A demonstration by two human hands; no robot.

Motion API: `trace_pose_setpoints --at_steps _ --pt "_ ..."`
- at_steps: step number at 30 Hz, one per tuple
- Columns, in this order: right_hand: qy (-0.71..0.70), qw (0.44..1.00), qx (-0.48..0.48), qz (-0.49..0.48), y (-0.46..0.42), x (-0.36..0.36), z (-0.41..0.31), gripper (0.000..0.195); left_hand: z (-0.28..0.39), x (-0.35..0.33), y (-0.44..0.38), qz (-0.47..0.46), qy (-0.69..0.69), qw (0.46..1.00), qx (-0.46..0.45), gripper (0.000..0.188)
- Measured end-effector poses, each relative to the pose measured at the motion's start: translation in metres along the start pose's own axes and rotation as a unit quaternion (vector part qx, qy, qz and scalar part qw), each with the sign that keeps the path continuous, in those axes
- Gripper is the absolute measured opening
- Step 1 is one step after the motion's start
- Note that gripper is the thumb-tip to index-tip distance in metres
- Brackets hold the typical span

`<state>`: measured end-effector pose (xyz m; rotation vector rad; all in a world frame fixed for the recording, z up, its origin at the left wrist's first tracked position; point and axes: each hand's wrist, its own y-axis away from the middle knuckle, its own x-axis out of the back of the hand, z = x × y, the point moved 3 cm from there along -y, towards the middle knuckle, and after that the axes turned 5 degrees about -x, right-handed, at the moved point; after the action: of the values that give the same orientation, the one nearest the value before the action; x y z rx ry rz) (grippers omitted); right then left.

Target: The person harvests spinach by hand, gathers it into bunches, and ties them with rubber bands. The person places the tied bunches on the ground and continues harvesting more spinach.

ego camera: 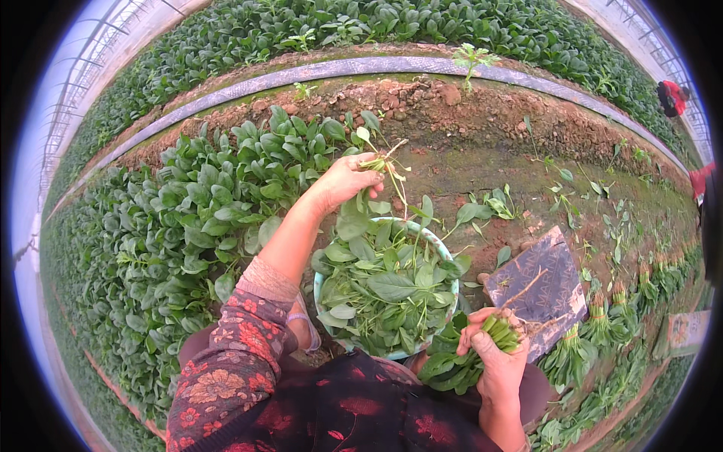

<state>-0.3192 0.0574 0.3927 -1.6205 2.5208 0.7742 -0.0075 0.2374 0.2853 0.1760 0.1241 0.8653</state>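
My left hand (353, 178) is closed around a small spinach plant (381, 164), its pale root pointing up and away and its leaves hanging below the fingers. It is held over the far rim of a light green basin (446, 248). Loose spinach leaves (390, 282) fill that basin between my legs. In my right hand (497, 353) is a bunch of spinach (500, 333), cut-looking stems upward and leaves drooping towards my lap. Thin brown roots stick out beside its stems.
A dark board (536, 288) with printed writing lies tilted on the soil at right. Tied spinach bundles (570, 350) stand in a row beyond it. Growing spinach (214, 192) covers the left. A flat grey hose (339, 68) crosses ahead. Another person (672, 99) is far right.
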Motion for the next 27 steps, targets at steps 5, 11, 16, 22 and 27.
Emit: trace_pose_setpoints --at_steps 5,11,16,22,27 --pt "0.028 0.998 0.01 -0.056 0.009 0.004 -0.001 0.011 0.026 -0.068 0.045 0.076 -0.077 0.992 -0.066 0.021" --pt "0.126 0.985 0.076 -0.089 0.013 0.002 0.008 0.015 0.061 -0.149 0.108 0.094 0.101 0.982 -0.131 0.017" --pt "0.134 0.979 0.065 -0.137 0.011 0.001 0.015 0.016 0.081 -0.204 0.147 0.018 0.286 0.947 -0.147 0.026" --pt "0.164 0.962 0.112 -0.187 0.021 0.009 0.021 0.016 0.099 -0.194 0.151 0.063 0.23 0.944 -0.23 0.031" --pt "0.152 0.963 0.119 -0.189 0.026 0.008 0.017 0.009 0.094 -0.159 0.142 0.254 -0.098 0.918 -0.29 0.026"
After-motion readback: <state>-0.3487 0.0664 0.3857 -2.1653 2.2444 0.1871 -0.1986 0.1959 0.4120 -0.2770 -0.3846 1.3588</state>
